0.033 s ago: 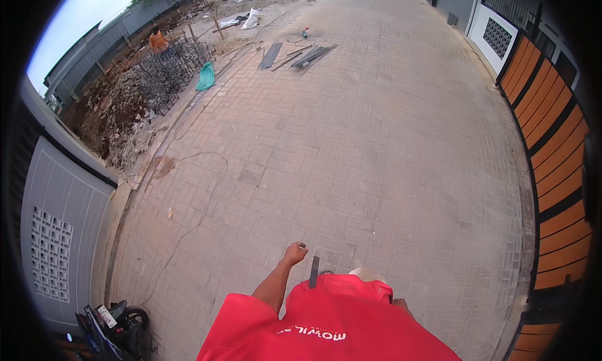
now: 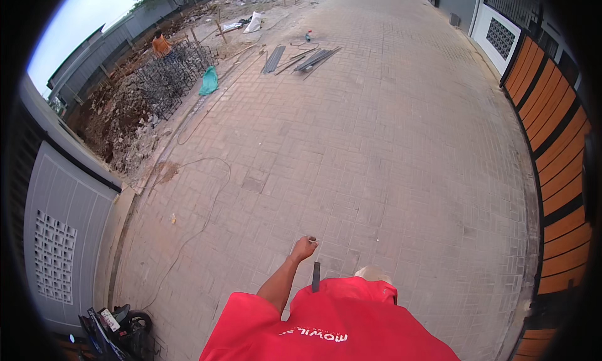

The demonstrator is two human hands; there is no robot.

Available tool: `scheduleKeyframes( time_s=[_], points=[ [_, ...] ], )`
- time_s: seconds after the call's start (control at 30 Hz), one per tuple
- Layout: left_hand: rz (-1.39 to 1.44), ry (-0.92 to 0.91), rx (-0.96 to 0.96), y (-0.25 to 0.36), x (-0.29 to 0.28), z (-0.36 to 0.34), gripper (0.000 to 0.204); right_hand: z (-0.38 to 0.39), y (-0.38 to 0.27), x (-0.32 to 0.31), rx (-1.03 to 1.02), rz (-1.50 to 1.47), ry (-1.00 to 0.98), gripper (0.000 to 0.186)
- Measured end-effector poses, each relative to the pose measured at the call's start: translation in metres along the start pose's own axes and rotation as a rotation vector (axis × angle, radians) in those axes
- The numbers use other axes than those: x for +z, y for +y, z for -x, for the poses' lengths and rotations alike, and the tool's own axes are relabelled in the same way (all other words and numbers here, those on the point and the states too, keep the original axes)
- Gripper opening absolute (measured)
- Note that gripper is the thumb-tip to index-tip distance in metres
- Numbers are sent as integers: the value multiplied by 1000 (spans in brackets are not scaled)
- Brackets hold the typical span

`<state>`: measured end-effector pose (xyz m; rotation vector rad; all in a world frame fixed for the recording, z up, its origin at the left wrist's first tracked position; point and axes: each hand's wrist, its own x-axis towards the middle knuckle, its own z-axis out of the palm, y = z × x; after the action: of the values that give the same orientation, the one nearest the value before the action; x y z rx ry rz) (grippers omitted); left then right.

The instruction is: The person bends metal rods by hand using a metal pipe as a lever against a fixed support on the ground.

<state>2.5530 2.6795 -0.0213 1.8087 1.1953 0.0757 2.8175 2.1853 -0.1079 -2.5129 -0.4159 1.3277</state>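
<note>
My left hand reaches out over the paving in front of my red shirt. Its fingers are curled in, and a small pale spot shows at the fingertips; I cannot make out what it is. A dark strap-like strip stands out beside the hand, in front of the shirt. Just past the shirt's front edge, to the right, a pale rounded thing shows in part. My right hand is hidden behind the shirt.
Metal strips and a cable lie on the paving. Rubble, wire cages, a green sheet and a person in orange are far left. A motorcycle stands near left; an orange slatted gate lines the right.
My left hand has moved slightly forward and to the right, its fingers still curled. A bit of my right arm at the shirt's right edge has gone out of sight.
</note>
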Motion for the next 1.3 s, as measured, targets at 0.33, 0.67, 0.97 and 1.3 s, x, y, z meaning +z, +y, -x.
scheduleKeyframes(
  time_s=[0.33,0.67,0.97,1.3],
  points=[
    [-42,23,-12,191,-4,-376,44,-303,-227,-227,178,-95,-281,33],
    [-339,-540,-465,152,-12,-549,27,-640,-750,-654,-601,-359,352,40],
    [15,56,-319,406,-111,-1018,41,-844,-853,-718,-149,-130,-31,34],
    [225,191,160,718,-234,-1464,37,-1060,-939,-817,211,-41,-282,31]
  ],
)
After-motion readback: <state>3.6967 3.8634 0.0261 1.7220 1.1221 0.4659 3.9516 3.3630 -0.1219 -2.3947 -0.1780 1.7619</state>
